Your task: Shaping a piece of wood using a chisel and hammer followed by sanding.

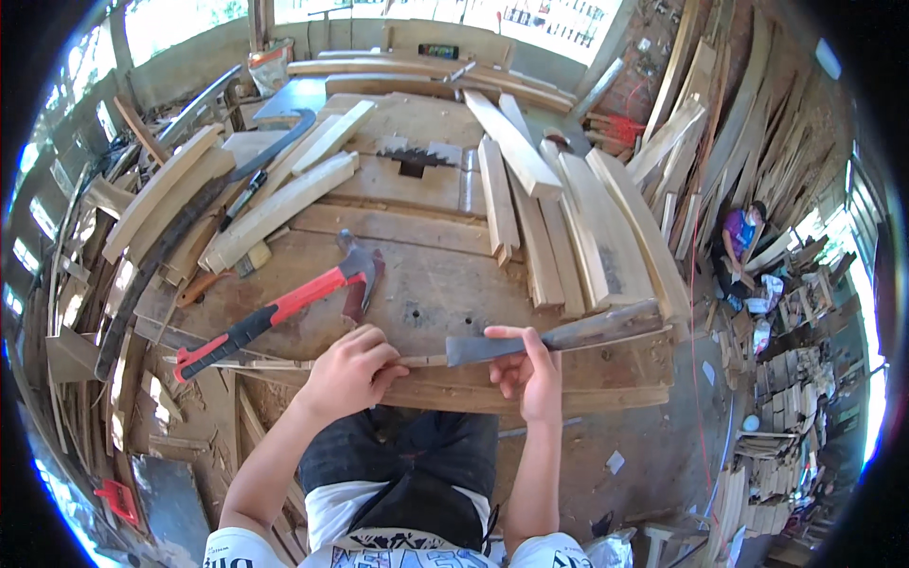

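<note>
My right hand holds a wide chisel with a flat grey blade; its long dark shank or handle reaches right over the bench's near edge. The blade points left. My left hand is closed at the same edge, fingers curled down. A thin wooden strip runs between that hand and the blade, but what the fingertips pinch is hidden. Left of my hands lies a hatchet with a red and black handle, its head resting on the wooden bench.
A saw blade rises through the bench's middle. Pale boards lie right and left, beside a dark curved bar and a brush. Timber leans at the far right, where another person sits.
</note>
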Demonstrator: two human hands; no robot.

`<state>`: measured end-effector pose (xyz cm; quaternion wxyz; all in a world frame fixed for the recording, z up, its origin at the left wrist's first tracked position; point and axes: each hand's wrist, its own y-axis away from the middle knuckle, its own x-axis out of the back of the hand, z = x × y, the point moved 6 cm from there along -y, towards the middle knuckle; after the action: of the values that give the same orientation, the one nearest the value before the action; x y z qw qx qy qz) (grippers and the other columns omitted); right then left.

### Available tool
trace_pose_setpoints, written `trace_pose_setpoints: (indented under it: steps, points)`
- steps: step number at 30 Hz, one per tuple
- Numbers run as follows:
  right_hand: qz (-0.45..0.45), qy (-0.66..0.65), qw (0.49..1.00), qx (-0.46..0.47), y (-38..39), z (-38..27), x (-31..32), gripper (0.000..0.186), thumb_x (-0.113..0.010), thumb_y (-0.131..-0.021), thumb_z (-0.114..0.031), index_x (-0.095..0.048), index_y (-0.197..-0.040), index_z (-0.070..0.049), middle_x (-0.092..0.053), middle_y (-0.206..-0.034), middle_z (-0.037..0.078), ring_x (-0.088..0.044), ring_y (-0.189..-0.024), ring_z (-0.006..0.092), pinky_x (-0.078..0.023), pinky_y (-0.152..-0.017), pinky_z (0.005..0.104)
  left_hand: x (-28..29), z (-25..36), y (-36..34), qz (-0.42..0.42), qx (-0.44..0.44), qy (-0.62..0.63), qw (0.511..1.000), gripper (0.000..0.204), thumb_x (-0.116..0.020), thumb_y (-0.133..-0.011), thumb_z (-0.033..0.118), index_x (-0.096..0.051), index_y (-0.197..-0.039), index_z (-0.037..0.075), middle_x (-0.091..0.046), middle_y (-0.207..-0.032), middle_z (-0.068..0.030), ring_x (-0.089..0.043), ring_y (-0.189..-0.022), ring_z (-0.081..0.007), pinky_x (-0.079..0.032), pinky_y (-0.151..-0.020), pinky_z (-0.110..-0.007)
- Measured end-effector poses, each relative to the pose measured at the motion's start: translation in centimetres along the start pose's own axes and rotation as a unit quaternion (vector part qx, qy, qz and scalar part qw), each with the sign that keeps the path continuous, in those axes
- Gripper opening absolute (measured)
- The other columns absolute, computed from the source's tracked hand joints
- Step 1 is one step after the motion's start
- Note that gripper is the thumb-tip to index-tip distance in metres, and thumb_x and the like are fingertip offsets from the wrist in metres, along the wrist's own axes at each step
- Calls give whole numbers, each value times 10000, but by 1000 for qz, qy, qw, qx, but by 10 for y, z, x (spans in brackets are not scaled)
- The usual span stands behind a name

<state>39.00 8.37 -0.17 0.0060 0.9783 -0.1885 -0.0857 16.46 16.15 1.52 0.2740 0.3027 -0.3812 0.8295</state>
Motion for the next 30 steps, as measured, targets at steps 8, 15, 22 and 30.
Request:
trace_pose_setpoints:
  steps: [8, 15, 22, 30]
  points:
    - [64, 44, 993, -88, 18, 29, -6, 438, -564, -1019, -346, -664, -914, 67, -703, -752, 169, -636, -514, 164, -446, -383, 252, 2, -2, 4, 29, -5, 24, 999, 165, -790, -721, 13, -679, -843, 19, -613, -827, -98, -627, -778, -299, -522, -679, -391]
    - [88, -54, 995, 13, 28, 25, 2, 460, -596, -1003, -334, -649, -768, 59, -695, -722, 183, -621, -488, 180, -415, -368, 260, 5, -5, 5, 37, 9, 50, 998, 172, -794, -721, 17, -684, -854, 18, -631, -832, -94, -635, -784, -293, -530, -682, -382]
    - [159, -14, 974, 160, 32, -8, 35, 325, -571, -993, -248, -661, -879, 42, -685, -702, 147, -611, -497, 170, -403, -396, 248, 4, -3, 5, 50, 4, 40, 998, 166, -788, -720, 12, -683, -847, 24, -627, -816, -93, -630, -773, -291, -525, -682, -379]
    - [-170, -331, 887, 272, 6, -49, -18, 306, -475, -1022, -348, -507, -995, -45, -452, -710, 42, -410, -642, 145, -364, -588, 290, 3, -5, 5, 39, 14, 45, 998, 141, -782, -730, 13, -672, -817, 31, -629, -808, -94, -628, -768, -294, -517, -686, -379]
